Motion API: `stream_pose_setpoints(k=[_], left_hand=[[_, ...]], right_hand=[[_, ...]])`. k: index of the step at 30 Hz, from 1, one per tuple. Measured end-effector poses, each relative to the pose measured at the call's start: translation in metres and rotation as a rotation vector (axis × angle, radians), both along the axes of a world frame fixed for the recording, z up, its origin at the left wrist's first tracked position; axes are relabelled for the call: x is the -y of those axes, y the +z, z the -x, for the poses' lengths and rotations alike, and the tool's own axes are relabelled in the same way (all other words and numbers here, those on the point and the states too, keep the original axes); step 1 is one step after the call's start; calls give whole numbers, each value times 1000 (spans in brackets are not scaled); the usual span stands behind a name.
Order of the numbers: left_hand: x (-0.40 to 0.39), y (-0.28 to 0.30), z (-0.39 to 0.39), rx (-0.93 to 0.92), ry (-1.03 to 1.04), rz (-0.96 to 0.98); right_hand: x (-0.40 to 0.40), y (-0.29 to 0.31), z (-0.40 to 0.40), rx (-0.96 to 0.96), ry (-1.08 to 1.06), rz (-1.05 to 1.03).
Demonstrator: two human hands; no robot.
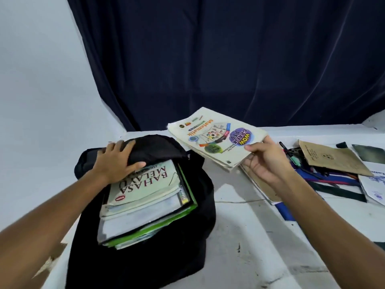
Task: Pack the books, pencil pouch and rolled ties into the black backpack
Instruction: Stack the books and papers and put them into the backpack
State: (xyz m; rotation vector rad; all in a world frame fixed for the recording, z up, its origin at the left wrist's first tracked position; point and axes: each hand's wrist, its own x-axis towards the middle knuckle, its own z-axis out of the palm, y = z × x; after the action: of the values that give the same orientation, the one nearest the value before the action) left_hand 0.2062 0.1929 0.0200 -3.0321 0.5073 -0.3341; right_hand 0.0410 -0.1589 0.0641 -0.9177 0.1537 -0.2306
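A stack of books (145, 203) already sits in the black backpack (143, 257) at lower left. The left hand (116, 159) grips its flap; the right hand (264, 161) pinches a Matematik workbook (216, 136) at centre. Pens and dark ties (325, 180) wait at right.

Dark navy curtain (229, 59) (softly creased) against pale wall (37, 69).
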Motion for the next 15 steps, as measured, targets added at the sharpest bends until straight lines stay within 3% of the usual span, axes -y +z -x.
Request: stream_pose_setpoints(k=[3, 7, 15], left_hand=[[-23, -9, -14, 68, -45, 85], [-26, 10, -29, 19, -123, 189], [-27, 58, -46, 35, -212, 202]], right_hand=[[-30, 1, 2, -32, 154, 6], [-69, -10, 7, -134, 266, 28], [-147, -38, 4, -292, 222, -31]])
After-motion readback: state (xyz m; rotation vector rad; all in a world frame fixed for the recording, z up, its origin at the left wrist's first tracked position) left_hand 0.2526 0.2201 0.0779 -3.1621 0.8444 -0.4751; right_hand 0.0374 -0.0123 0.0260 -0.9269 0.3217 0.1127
